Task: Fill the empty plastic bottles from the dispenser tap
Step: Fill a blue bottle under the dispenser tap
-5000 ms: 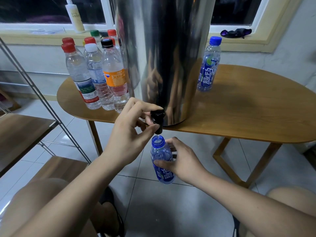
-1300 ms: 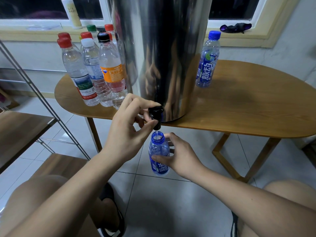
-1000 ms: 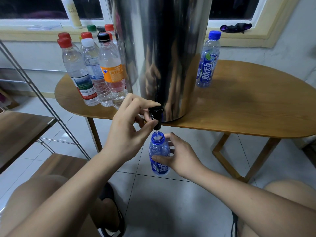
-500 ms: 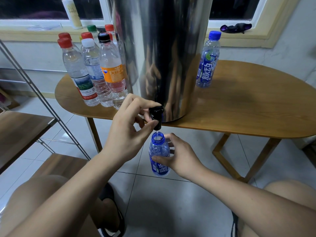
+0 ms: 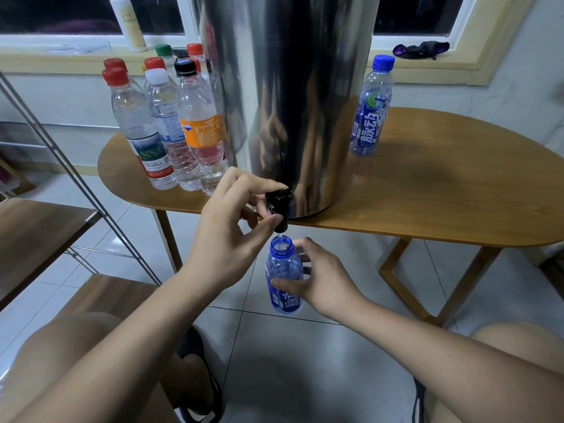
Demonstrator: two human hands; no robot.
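Water runs from the black tap (image 5: pixel 278 209), pinched by the left hand (image 5: pixel 227 236), into the uncapped blue bottle (image 5: pixel 284 274) that the right hand (image 5: pixel 320 279) grips directly beneath, off the table (image 5: pixel 442 190) edge.

Left hand (image 5: pixel 225 236) pinches tap (image 5: pixel 278 206); right hand (image 5: pixel 320 282) holds blue bottle (image 5: pixel 283 279) beneath.

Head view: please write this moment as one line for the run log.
step: filling | left hand: pinches black tap | right hand: holds uncapped blue bottle under spout | water: stream entering mouth
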